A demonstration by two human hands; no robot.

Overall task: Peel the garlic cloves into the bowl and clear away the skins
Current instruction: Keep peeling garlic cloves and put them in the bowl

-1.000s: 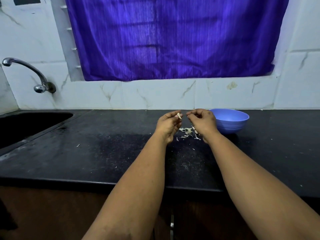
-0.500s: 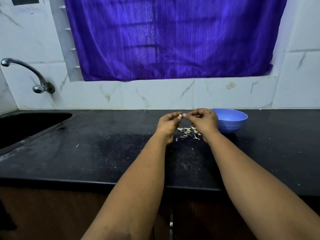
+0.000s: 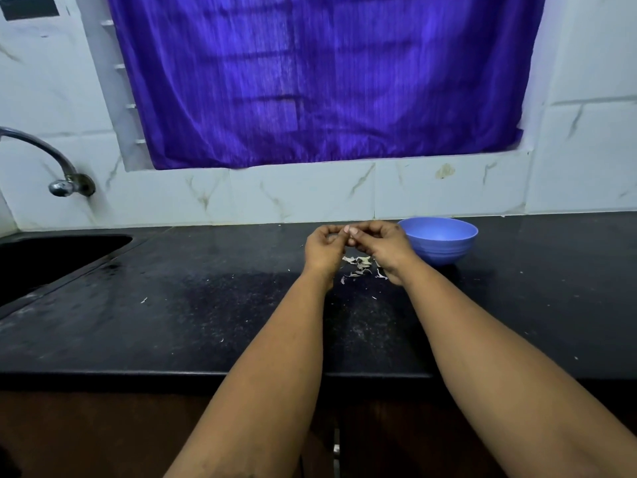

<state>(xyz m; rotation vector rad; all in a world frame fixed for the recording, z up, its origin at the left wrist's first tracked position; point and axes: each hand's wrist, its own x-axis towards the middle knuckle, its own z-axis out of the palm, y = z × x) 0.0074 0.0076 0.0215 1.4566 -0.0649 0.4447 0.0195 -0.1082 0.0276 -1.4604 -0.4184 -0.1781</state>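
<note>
Both hands meet above the black counter (image 3: 206,305), fingertips touching. My left hand (image 3: 324,248) and my right hand (image 3: 384,244) pinch a small pale garlic clove (image 3: 352,231) between them; most of it is hidden by the fingers. Below the hands lies a small heap of white garlic skins (image 3: 360,265) on the counter. A blue bowl (image 3: 439,239) stands just right of my right hand, near the wall; its contents are not visible from here.
A dark sink (image 3: 51,257) is set into the counter at the left, with a metal tap (image 3: 62,170) on the tiled wall above it. A purple curtain (image 3: 317,77) hangs behind. Stray skin flecks (image 3: 144,300) dot the counter.
The hands have closed the gap between them and now touch at the fingertips over the clove. The view has shifted slightly. The bowl and skins have not moved.
</note>
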